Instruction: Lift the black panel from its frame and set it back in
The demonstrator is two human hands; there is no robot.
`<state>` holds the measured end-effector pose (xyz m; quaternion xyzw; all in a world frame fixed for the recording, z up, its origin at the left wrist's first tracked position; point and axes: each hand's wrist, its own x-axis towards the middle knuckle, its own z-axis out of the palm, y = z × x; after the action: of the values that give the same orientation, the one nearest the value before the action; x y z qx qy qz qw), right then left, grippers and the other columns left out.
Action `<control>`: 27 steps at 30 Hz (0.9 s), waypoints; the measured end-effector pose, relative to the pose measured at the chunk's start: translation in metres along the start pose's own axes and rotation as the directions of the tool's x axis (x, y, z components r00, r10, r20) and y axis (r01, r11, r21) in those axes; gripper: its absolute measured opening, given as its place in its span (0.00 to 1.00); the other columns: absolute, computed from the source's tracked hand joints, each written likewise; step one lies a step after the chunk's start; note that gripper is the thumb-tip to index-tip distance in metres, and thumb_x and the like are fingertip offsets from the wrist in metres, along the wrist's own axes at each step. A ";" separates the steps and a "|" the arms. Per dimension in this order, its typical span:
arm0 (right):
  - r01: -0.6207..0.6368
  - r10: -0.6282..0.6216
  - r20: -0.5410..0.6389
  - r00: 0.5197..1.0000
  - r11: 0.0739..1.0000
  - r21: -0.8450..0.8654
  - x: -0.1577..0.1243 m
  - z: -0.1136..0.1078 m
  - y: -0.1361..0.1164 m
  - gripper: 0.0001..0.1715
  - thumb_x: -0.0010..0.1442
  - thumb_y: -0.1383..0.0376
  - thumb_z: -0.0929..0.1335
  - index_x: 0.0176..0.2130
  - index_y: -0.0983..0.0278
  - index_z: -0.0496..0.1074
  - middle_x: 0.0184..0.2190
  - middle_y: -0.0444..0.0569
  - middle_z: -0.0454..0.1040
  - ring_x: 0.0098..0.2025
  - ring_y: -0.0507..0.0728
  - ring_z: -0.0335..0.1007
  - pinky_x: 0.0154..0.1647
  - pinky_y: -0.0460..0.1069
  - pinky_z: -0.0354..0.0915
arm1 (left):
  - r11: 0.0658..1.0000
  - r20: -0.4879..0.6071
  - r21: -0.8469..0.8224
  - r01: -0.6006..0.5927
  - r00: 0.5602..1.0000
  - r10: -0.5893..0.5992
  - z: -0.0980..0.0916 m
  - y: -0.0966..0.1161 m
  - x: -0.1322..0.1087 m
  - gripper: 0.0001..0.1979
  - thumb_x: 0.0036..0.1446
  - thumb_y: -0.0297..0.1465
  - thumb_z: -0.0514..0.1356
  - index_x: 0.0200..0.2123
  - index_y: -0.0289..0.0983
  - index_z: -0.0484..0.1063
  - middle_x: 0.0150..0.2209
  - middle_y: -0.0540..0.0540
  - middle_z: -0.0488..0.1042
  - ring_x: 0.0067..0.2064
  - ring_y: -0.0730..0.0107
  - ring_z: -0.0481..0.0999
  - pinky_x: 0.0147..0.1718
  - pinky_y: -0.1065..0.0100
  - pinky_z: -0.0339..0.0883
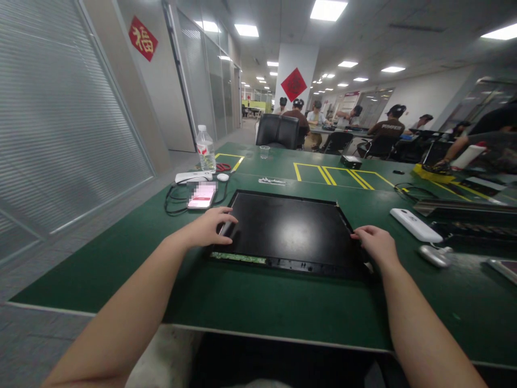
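Observation:
A flat black display panel [278, 226] lies screen up on the green table in front of me. Along its near edge runs a narrow green circuit board [239, 258]. My left hand [212, 226] is at the panel's left edge, thumb and fingers apart; whether it touches the frame is hard to tell. At the right edge, my right hand [375, 243] pinches the panel's black border between thumb and fingers. Part of that edge is hidden behind the hand.
Beyond the panel's left corner are a lit phone [203, 195], cables, a water bottle [205, 150] and red-handled scissors [223, 167]. A white power bank [416, 225] and a silver device [436, 255] lie to the right. A clear cup [264, 152] stands farther back. Several people sit at tables behind.

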<state>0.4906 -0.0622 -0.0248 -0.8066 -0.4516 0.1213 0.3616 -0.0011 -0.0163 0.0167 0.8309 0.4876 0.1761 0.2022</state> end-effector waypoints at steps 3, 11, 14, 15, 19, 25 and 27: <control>0.000 0.000 -0.001 1.000 1.000 0.005 0.000 0.000 0.001 0.16 0.50 0.54 0.67 0.32 0.59 0.80 0.32 0.51 0.83 0.35 0.64 0.75 0.40 0.57 0.65 | 0.997 0.122 -0.047 -0.065 0.990 0.070 -0.007 0.009 -0.004 0.24 0.42 0.44 0.73 0.45 0.45 0.83 0.61 0.40 0.75 0.59 0.47 0.75 0.61 0.56 0.64; -0.018 0.018 0.015 1.000 1.000 0.009 -0.001 -0.001 0.000 0.16 0.50 0.54 0.67 0.32 0.59 0.80 0.33 0.50 0.83 0.35 0.63 0.75 0.43 0.57 0.65 | 0.991 0.171 -0.041 -0.125 0.977 0.130 -0.007 0.016 -0.004 0.12 0.43 0.36 0.72 0.35 0.46 0.85 0.50 0.45 0.81 0.48 0.55 0.81 0.52 0.63 0.69; -0.021 0.021 0.023 1.000 1.000 0.005 -0.002 -0.002 -0.001 0.17 0.50 0.54 0.67 0.33 0.59 0.80 0.33 0.50 0.83 0.35 0.63 0.75 0.43 0.57 0.65 | 0.985 0.201 -0.014 -0.174 0.964 0.173 -0.006 0.019 -0.004 0.11 0.45 0.35 0.70 0.36 0.45 0.85 0.46 0.45 0.81 0.45 0.57 0.80 0.48 0.65 0.69; -0.022 0.022 0.025 0.999 1.000 0.005 -0.002 -0.002 -0.002 0.17 0.50 0.54 0.67 0.33 0.59 0.80 0.33 0.50 0.83 0.35 0.63 0.75 0.43 0.57 0.65 | 0.983 0.209 -0.006 -0.183 0.961 0.180 -0.007 0.020 -0.004 0.11 0.46 0.34 0.69 0.36 0.45 0.85 0.44 0.45 0.82 0.43 0.58 0.80 0.46 0.65 0.69; -0.033 0.032 0.031 0.999 0.999 0.010 -0.003 -0.002 -0.003 0.17 0.50 0.54 0.67 0.34 0.59 0.80 0.33 0.50 0.83 0.35 0.63 0.75 0.43 0.57 0.65 | 0.990 0.211 0.066 -0.126 0.971 0.110 -0.006 0.028 -0.006 0.10 0.43 0.32 0.68 0.33 0.45 0.84 0.30 0.48 0.80 0.32 0.61 0.78 0.35 0.66 0.66; -0.015 0.015 0.016 1.000 1.000 0.001 -0.003 -0.001 -0.004 0.17 0.50 0.55 0.66 0.34 0.60 0.80 0.32 0.50 0.83 0.34 0.62 0.75 0.41 0.56 0.65 | 0.975 0.220 0.211 -0.064 0.975 0.016 -0.004 0.033 -0.009 0.08 0.44 0.30 0.66 0.30 0.46 0.84 0.24 0.50 0.78 0.26 0.63 0.74 0.29 0.66 0.59; -0.014 0.014 0.010 1.000 1.000 -0.011 -0.002 0.000 -0.003 0.17 0.50 0.55 0.66 0.34 0.60 0.80 0.31 0.50 0.83 0.34 0.62 0.75 0.40 0.55 0.64 | 0.960 0.244 0.264 -0.096 0.969 0.030 -0.004 0.034 -0.009 0.10 0.47 0.29 0.65 0.33 0.45 0.84 0.24 0.50 0.78 0.26 0.64 0.75 0.29 0.66 0.59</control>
<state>0.4870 -0.0630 -0.0227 -0.8111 -0.4483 0.1256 0.3540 0.0173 -0.0386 0.0366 0.8811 0.4526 0.0125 0.1365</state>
